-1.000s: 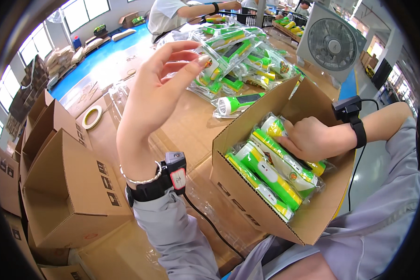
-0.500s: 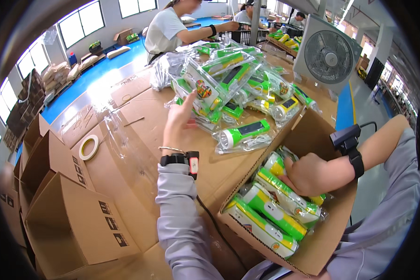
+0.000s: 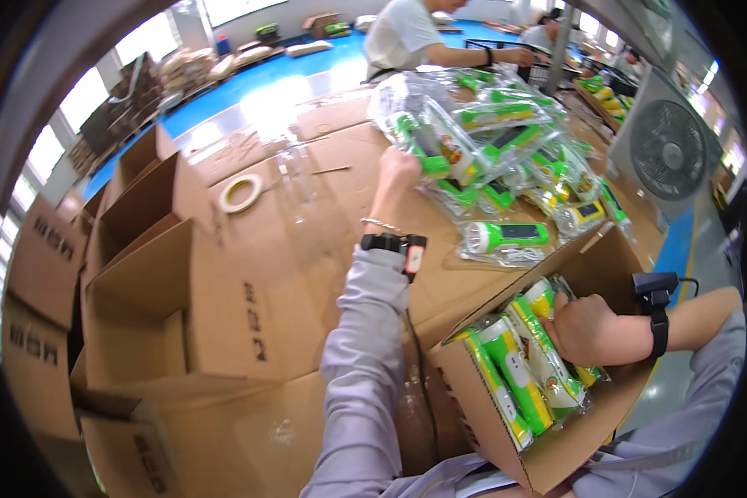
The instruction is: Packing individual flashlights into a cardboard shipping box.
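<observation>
My left hand (image 3: pixel 400 168) is closed at the near left edge of the pile, its fingers on the end of a green flashlight (image 3: pixel 420 143) in a clear bag. Inside an open cardboard box (image 3: pixel 506 311) on the right, bagged green, white and yellow flashlights (image 3: pixel 506 365) lie side by side. My right hand (image 3: pixel 585 328) reaches into this box with curled fingers around a bagged flashlight (image 3: pixel 541 295) at its far end; the fingertips are partly hidden. Another bagged flashlight (image 3: pixel 506 236) with a dark panel lies between the pile and the box.
Empty open cartons (image 3: pixel 141 307) stand at the left. A tape roll (image 3: pixel 241 193) lies on the cardboard-covered table (image 3: pixel 307 274). A fan (image 3: pixel 668 145) stands at the far right. Across the table a person (image 3: pixel 407 37) reaches toward a black crate. A dark cable (image 3: pixel 423 390) runs beside my left sleeve.
The view has swung left, so things sit farther right. My left hand went from open fingers over the pile to closed on a bagged flashlight. My right hand stays in the box.
</observation>
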A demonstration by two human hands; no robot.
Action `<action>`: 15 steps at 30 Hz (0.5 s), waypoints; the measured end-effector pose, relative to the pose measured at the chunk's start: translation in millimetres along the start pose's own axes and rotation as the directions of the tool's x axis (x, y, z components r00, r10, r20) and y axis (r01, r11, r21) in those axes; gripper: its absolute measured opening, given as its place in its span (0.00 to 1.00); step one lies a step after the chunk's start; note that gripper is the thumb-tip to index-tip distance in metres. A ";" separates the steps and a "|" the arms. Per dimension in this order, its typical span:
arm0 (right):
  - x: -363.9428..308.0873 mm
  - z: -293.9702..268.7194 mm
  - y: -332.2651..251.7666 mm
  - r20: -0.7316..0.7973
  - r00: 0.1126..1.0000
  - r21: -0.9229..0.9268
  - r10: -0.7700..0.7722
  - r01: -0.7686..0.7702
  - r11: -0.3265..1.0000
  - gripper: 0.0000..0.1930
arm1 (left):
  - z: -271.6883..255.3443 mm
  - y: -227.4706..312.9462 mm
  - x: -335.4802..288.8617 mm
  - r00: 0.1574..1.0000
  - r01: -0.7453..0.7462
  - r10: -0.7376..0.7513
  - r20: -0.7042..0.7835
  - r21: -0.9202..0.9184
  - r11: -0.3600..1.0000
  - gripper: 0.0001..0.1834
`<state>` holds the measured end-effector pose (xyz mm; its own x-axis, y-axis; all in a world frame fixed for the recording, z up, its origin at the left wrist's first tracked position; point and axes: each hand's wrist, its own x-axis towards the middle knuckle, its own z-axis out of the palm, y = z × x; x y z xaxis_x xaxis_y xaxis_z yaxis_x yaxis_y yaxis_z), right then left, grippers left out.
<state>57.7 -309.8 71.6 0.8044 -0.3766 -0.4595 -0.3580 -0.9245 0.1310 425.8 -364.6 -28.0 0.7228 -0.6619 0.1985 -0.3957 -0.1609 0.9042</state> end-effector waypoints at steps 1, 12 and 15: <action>-1.1 -3.2 -1.9 0.041 0.997 -0.007 0.058 -0.058 0.998 0.23 | -8.2 15.8 -9.3 0.996 -0.050 0.047 -0.075 -0.039 0.998 0.15; -9.2 22.9 23.8 -0.118 0.970 -0.362 -0.213 0.158 0.919 0.20 | -142.9 151.1 -228.9 0.971 -0.224 0.090 -0.220 -0.721 0.656 0.19; -7.7 0.6 17.7 -0.024 0.985 -0.402 -0.170 0.146 0.904 0.20 | -166.7 160.1 -296.6 0.988 -0.105 -0.022 -0.154 -0.765 0.635 0.18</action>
<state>44.8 -323.3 76.9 0.8649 -0.2153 -0.4534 -0.0156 -0.9144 0.4045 242.5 -71.9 120.9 0.8099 -0.5378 0.2340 0.1065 0.5272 0.8430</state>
